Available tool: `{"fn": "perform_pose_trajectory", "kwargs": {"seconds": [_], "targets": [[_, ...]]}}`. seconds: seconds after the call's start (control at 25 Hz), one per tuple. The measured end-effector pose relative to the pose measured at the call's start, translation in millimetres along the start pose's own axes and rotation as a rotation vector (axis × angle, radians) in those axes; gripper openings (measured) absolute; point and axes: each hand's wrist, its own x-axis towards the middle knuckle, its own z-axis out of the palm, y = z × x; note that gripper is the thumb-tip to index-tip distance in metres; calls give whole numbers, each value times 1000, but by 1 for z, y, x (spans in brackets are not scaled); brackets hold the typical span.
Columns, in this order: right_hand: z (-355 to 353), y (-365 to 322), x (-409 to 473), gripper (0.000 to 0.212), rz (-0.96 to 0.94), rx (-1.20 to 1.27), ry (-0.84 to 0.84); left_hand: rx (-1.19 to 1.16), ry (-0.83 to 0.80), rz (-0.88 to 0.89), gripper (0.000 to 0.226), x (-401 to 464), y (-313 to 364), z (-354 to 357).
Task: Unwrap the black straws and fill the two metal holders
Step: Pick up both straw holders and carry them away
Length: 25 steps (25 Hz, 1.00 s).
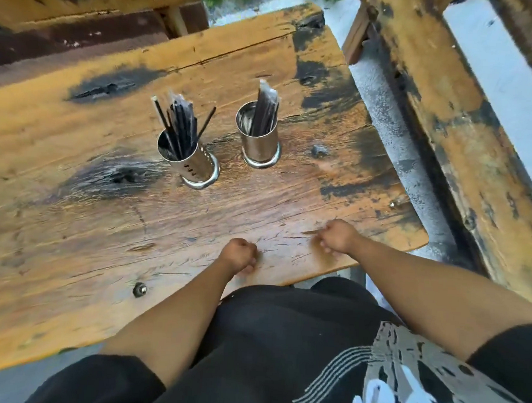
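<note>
Left holder [188, 162]: we read a metal cup at about 11 o'clock from the hands, well apart from them, upright on the tabletop [55, 219]. It carries a loose fan of black straws [179, 124], most bare, a few with clear wrap showing at the tips.

Right holder [260, 138]: second metal cup at about 12 o'clock, near the first but not touching. We see a tight bunch of wrapped straws [266, 108] standing in it, clear film over the tops.

Progress: we judge the left holder well on its way and the right one part-filled with straws not yet unwrapped. We see no loose straws or wrappers lying on the tabletop. What is left, by our reading, is stripping the film off the bunch at 12 o'clock and evening out the two cups.

Left hand [239, 255]: at the near edge of the tabletop, at 6 o'clock from the holders. Fingers curled into a fist, knuckles up. We see nothing in it; the frame is blurred, so something small inside could escape us.

Right hand [337, 237]: just to the right, also resting on the tabletop, fingers curled under. A thin pale sliver sticks out at its 9 o'clock side; we cannot tell whether that is held or a mark in the wood.
</note>
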Motion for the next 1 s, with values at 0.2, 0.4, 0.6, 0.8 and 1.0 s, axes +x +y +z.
{"fn": "perform_pose_trajectory", "kwargs": {"seconds": [0.2, 0.4, 0.6, 0.8, 1.0], "targets": [[27, -62, 9, 23, -57, -72, -24, -80, 27, -8, 23, 3, -20, -47], [53, -87, 15, 27, -85, -161, -59, -111, 54, -13, 20, 1, -26, -73], [50, -99, 27, 23, -104, -262, -132, -180, 145, -31, 22, 4, -29, -84], [23, -113, 49, 22, -106, -222, -76, -259, 250, -58, 24, 9, -19, -98], [0, -130, 72, 6, -152, -74, 95, -329, 395, -35, 70, 16, 6, -124]]}}
